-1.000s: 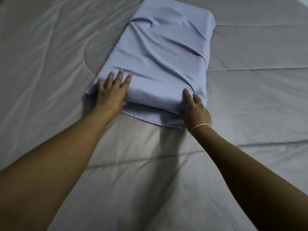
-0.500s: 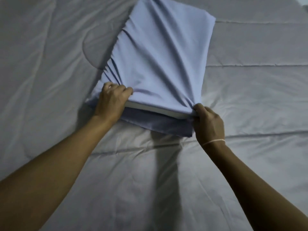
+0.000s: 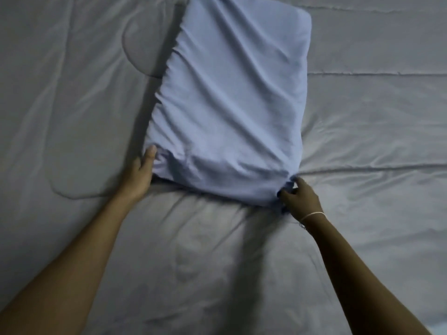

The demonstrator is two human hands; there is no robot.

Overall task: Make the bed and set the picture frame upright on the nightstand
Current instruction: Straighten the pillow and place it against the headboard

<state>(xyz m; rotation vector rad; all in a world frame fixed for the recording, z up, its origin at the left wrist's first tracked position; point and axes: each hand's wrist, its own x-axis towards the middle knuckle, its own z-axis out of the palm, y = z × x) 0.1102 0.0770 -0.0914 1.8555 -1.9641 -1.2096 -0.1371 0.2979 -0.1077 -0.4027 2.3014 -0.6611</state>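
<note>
A pillow in a pale blue pillowcase [image 3: 232,102] lies lengthwise on the grey quilted bedspread [image 3: 375,141], its near open end toward me. My left hand [image 3: 140,175] is at the pillow's near left corner, fingers tucked under the cloth edge and thumb up along the side. My right hand [image 3: 298,195] pinches the near right corner of the pillowcase. The case is pulled down over the near end, with wrinkles running along it. No picture frame or nightstand is in view.
The grey bedspread fills the whole view, with stitched seams crossing on the right and curved quilting on the left [image 3: 79,131]. It is creased just below the pillow.
The pillowcase opening, held up earlier with a white pillow edge showing, is now drawn down over the near end. Both hands have moved out to the near corners.
</note>
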